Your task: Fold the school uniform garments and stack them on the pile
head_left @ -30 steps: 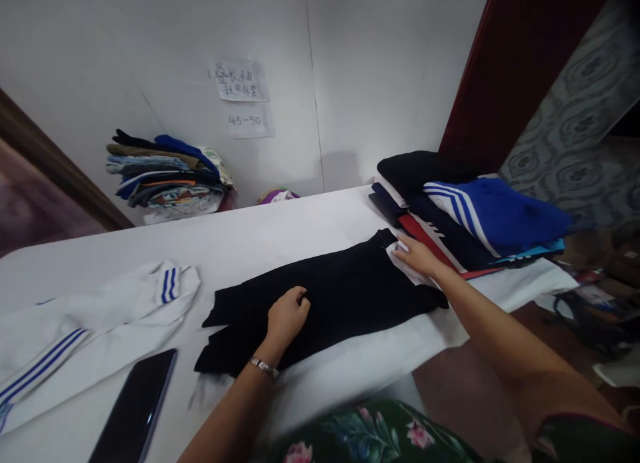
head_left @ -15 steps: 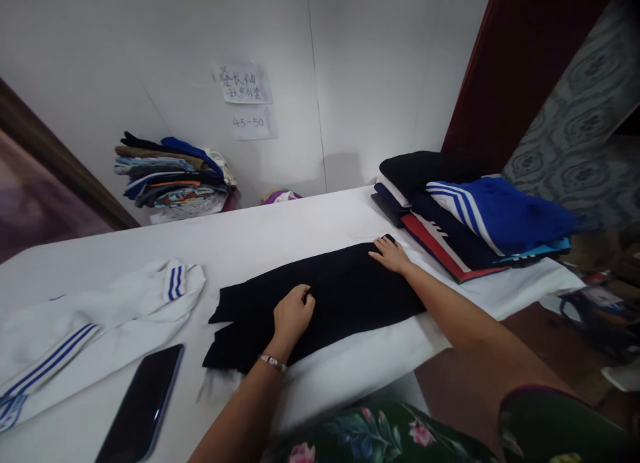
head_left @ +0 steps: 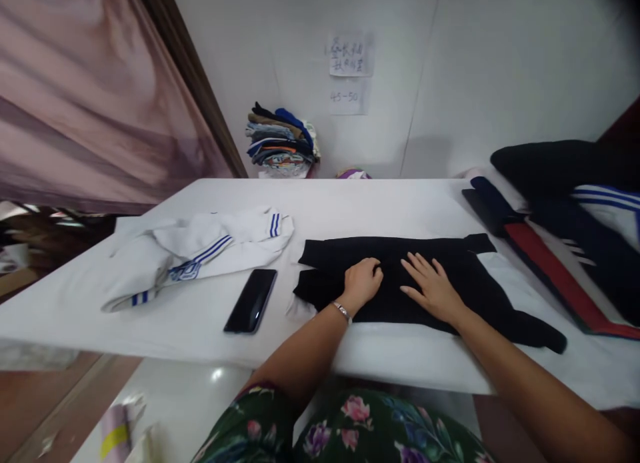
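A black garment (head_left: 400,311) lies spread across the white-covered table in front of me, with two narrow ends on the left and a long sleeve-like end reaching out to the right. On its left half, my left hand (head_left: 363,284) is closed, its curled fingers pinching the black fabric. My right hand (head_left: 434,291) rests flat on the middle of the garment, fingers spread. Left of it lies a rumpled white garment (head_left: 240,246) with blue stripes. A dark phone (head_left: 251,301) sits between the two garments, near the front of the table.
On the right, a pile of folded clothes (head_left: 600,256) rises beside the black garment. Another clothes stack (head_left: 283,143) stands behind the far table edge (head_left: 380,180). Handwritten paper notes (head_left: 350,73) hang on the wall. A pink curtain (head_left: 100,83) hangs at the left.
My view has swung left. My right hand has moved from the garment's upper right corner to its middle, near my left hand. A sleeve-like end now sticks out at the lower right.
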Tool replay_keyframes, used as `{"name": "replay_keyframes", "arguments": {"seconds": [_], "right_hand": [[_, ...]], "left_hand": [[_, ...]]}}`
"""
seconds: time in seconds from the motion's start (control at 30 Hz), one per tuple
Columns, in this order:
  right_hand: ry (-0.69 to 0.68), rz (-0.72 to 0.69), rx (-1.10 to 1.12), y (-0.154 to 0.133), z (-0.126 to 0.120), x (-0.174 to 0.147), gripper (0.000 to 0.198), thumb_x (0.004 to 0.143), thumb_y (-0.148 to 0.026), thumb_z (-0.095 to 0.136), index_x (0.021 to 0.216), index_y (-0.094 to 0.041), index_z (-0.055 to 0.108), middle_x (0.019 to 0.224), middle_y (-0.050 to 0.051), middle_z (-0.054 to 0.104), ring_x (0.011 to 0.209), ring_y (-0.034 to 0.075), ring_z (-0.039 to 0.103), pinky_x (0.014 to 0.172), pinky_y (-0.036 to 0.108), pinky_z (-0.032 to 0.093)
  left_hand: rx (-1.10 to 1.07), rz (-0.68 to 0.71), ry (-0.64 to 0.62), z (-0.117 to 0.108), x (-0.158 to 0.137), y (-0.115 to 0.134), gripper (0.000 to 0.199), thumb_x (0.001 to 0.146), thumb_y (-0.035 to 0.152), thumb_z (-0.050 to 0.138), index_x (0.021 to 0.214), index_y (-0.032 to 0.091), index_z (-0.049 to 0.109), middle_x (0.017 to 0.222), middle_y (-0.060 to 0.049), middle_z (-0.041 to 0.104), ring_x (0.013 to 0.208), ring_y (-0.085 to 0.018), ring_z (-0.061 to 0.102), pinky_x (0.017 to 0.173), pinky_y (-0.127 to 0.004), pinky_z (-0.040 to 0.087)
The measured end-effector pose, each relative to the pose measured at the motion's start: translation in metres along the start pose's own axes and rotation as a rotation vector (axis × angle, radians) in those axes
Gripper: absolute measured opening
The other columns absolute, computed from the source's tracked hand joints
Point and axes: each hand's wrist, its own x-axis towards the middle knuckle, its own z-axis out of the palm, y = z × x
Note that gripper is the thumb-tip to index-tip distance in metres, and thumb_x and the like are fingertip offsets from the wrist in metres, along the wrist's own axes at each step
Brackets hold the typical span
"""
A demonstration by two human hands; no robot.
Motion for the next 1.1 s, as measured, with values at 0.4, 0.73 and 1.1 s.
{"name": "replay_keyframes", "arguments": {"seconds": [0.4, 0.73, 1.1], "right_hand": [[0.023, 0.006, 0.015, 0.009, 0.002, -0.003, 0.061, 0.093, -0.054, 0.038, 0.147, -0.026, 0.033, 0.154, 0.009, 0.032, 0.143, 0.028, 0.024, 0.113, 0.054, 0.020], [0.010, 0.025, 0.053, 0.005, -0.001, -0.002, 0.061, 0.093, -0.054, 0.039, 0.146, -0.026, 0.035, 0.154, 0.009, 0.032, 0.144, 0.027, 0.024, 0.114, 0.054, 0.018], [-0.060, 0.097, 0.095, -0.008, -0.015, 0.007, 0.064, 0.093, -0.059, 0.037, 0.147, -0.026, 0.034, 0.155, 0.010, 0.029, 0.144, 0.027, 0.021, 0.115, 0.054, 0.013]], "left_hand": [[0.072, 0.113, 0.112, -0.038, -0.014, -0.016, 0.029, 0.095, 0.034, 0.043, 0.115, 0.021, 0.060, 0.110, -0.006, 0.066, 0.106, -0.019, 0.057, 0.095, -0.032, 0.043], [0.377, -0.064, -0.004, -0.053, -0.018, -0.067, 0.052, 0.091, 0.051, 0.042, 0.128, 0.017, 0.056, 0.144, -0.013, 0.047, 0.136, -0.031, 0.034, 0.114, -0.051, 0.019], [0.287, 0.101, 0.113, -0.076, 0.000, -0.022, 0.052, 0.094, 0.050, 0.039, 0.129, 0.015, 0.055, 0.143, -0.015, 0.048, 0.134, -0.029, 0.039, 0.111, -0.047, 0.028]]}}
